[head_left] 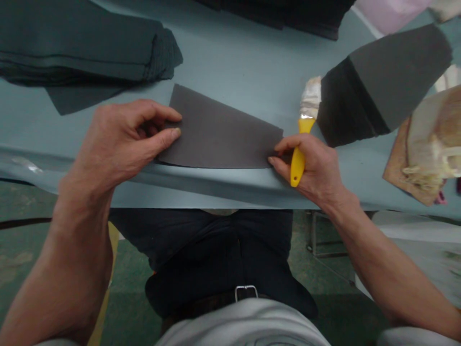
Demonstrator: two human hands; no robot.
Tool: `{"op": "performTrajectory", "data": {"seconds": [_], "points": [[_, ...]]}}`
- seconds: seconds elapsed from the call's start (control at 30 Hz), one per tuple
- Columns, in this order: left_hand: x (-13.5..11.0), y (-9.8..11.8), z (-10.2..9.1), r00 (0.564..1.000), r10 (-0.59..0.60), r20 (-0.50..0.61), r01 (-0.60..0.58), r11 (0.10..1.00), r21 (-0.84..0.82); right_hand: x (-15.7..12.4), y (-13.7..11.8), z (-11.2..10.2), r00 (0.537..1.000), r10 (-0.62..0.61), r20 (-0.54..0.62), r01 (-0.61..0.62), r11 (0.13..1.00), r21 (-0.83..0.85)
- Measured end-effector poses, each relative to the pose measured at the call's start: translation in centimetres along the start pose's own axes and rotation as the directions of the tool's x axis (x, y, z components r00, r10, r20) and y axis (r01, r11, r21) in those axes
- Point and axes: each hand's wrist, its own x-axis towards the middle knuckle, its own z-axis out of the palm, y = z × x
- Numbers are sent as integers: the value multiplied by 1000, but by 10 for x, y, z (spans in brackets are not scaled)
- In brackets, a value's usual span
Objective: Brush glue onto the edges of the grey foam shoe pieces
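Note:
A dark grey, tapered sheet piece (219, 132), cloth or thin leather, lies near the table's front edge. My left hand (122, 139) pinches its left end between thumb and fingers. At its narrow right end, the thumb and fingertips of my right hand (313, 166) grip the corner. That same hand also holds a paintbrush (306, 125) with a yellow handle, bristles pointing away from me. The bristles look whitish and caked. Just right of the brush lies a fanned row of overlapping dark pieces (389, 86), their left edges showing as darker strips.
A thick stack of dark green pieces (82, 48) sits at the back left. More black material (288, 14) lies along the far side. On the right stands a grimy, pale container (435, 129) on a brown board (398, 168). A light blue sheet (237, 72) covers the table.

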Motion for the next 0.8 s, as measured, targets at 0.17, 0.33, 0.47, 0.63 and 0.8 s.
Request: {"op": "performTrajectory", "data": {"seconds": [0.17,0.33,0.47,0.63,0.8], "points": [[0,-2,1,1000,-11,-10,11,1000,-15,-1,1,1,1000,27,7,-27,999,-19],[0,-3,4,999,42,-31,-42,999,-20,-1,0,0,999,36,25,-36,999,-27],[-1,-4,6,997,62,-55,-63,998,-12,-1,0,1,1000,20,-6,-20,1000,20],[-2,-4,6,998,48,-49,-48,999,-4,-2,1,4,999,6,-38,-6,1000,-8],[-3,-5,7,997,52,-57,-51,999,10,-1,-1,3,999,19,-27,-20,1000,-19]]}}
